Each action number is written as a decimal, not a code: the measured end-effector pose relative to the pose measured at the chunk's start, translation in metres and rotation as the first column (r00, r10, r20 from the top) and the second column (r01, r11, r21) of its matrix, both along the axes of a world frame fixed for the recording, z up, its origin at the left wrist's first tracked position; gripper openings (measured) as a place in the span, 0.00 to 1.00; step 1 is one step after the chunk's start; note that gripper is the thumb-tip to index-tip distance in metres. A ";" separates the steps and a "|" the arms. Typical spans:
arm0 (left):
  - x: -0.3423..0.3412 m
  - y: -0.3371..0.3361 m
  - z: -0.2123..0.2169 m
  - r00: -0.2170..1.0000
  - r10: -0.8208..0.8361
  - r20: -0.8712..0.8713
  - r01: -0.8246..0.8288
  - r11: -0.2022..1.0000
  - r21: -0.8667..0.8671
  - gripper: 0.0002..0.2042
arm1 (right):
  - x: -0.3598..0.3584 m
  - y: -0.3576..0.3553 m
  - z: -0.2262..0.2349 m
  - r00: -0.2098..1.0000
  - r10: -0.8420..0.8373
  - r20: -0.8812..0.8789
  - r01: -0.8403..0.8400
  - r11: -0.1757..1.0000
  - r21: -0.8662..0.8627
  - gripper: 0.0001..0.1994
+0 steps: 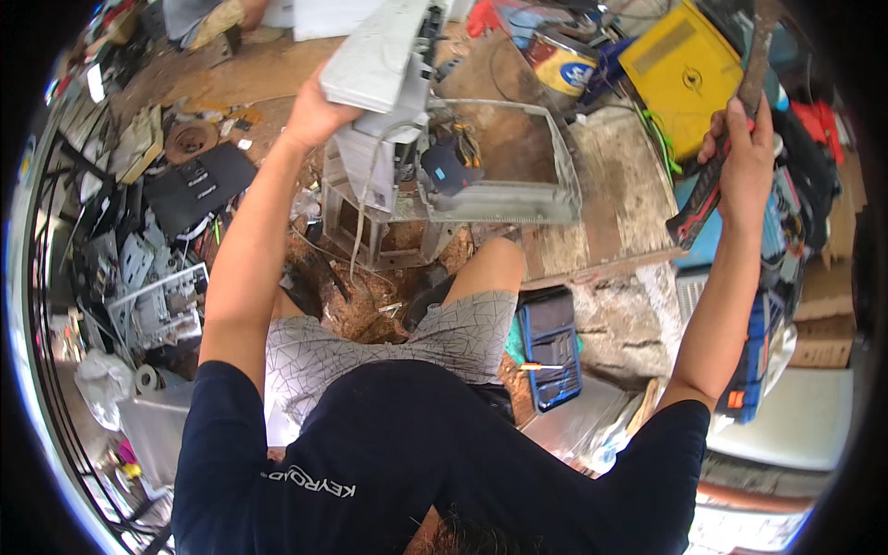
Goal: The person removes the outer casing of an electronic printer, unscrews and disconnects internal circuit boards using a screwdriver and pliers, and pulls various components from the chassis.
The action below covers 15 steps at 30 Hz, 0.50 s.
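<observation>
My left hand (316, 113) grips the edge of a whitish, box-shaped appliance casing (375, 69), holding it tilted in front of me. A grey cable (363, 199) hangs from the casing toward the floor. Raised at the far right, my right hand (746, 171) is wrapped round the red-and-black grip of a long, rusty metal tool (758, 60); its upper end runs out of view, so its kind is unclear. Between the hands, a grey plastic frame (566, 180) lies on a worn wooden board (638, 199). Against its left side sits a dark blue rounded thing (448, 168).
A yellow case (680, 83) stands beyond the board, left of my right hand. An open blue tool case (551, 356) lies by my right thigh. Scrap parts, a black panel (199, 190) and a white frame (159, 310) clutter the left. Another person (220, 23) sits at far left.
</observation>
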State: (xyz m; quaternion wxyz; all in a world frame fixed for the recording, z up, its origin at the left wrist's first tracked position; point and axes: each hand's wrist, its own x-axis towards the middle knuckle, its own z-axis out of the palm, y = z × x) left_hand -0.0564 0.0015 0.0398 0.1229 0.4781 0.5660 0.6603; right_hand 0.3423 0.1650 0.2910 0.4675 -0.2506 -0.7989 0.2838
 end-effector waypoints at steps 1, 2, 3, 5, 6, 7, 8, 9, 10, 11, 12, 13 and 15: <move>0.004 0.000 0.003 0.999 0.042 -0.032 -0.042 0.999 -0.006 0.37 | 0.009 -0.007 -0.014 1.000 -0.023 0.008 0.023 1.000 -0.008 0.15; 0.003 -0.001 0.000 0.998 0.036 -0.058 -0.037 0.999 -0.002 0.37 | 0.018 -0.013 -0.028 0.999 -0.037 0.023 0.038 0.999 -0.020 0.15; 0.002 -0.002 -0.003 0.996 0.027 -0.087 -0.027 1.000 0.005 0.37 | 0.035 -0.017 -0.045 0.997 -0.065 0.048 0.068 0.996 -0.055 0.15; 0.000 -0.003 -0.010 0.996 0.013 -0.093 -0.014 1.000 -0.003 0.37 | 0.071 -0.034 -0.086 0.986 -0.108 0.129 0.128 0.978 -0.162 0.15; 0.000 -0.001 -0.012 0.997 0.002 -0.077 -0.003 1.000 -0.010 0.37 | 0.101 -0.036 -0.118 0.967 -0.182 0.180 0.217 0.956 -0.196 0.15; 0.004 0.006 -0.010 0.998 -0.016 -0.054 0.015 1.000 -0.010 0.37 | 0.132 -0.043 -0.149 0.936 -0.261 0.237 0.313 0.925 -0.217 0.16; 0.009 0.001 -0.001 0.998 -0.009 -0.060 0.006 0.998 -0.056 0.36 | 0.151 -0.056 -0.180 0.920 -0.252 0.299 0.345 0.883 -0.318 0.16; 0.008 0.001 0.000 0.997 -0.014 -0.071 0.010 0.998 -0.057 0.35 | 0.168 -0.072 -0.208 0.904 -0.237 0.355 0.376 0.835 -0.401 0.15; 0.004 -0.001 0.000 0.996 -0.015 -0.085 0.010 0.998 -0.059 0.35 | 0.188 -0.086 -0.240 0.859 -0.261 0.440 0.446 0.804 -0.393 0.16; 0.003 0.001 -0.005 0.996 -0.025 -0.084 0.020 0.998 -0.062 0.35 | 0.213 -0.101 -0.273 0.796 -0.284 0.535 0.523 0.767 -0.371 0.16; 0.006 0.000 -0.004 0.996 -0.022 -0.084 0.016 0.997 -0.072 0.33 | 0.247 -0.115 -0.323 0.765 -0.294 0.573 0.553 0.755 -0.351 0.16; 0.007 -0.003 -0.003 0.995 -0.008 -0.100 0.000 0.996 -0.085 0.31 | 0.266 -0.130 -0.360 0.750 -0.278 0.600 0.583 0.707 -0.400 0.18; -0.007 -0.010 -0.012 0.997 0.015 -0.075 -0.023 0.995 -0.101 0.29 | 0.284 -0.158 -0.424 0.743 -0.220 0.632 0.627 0.557 -0.544 0.21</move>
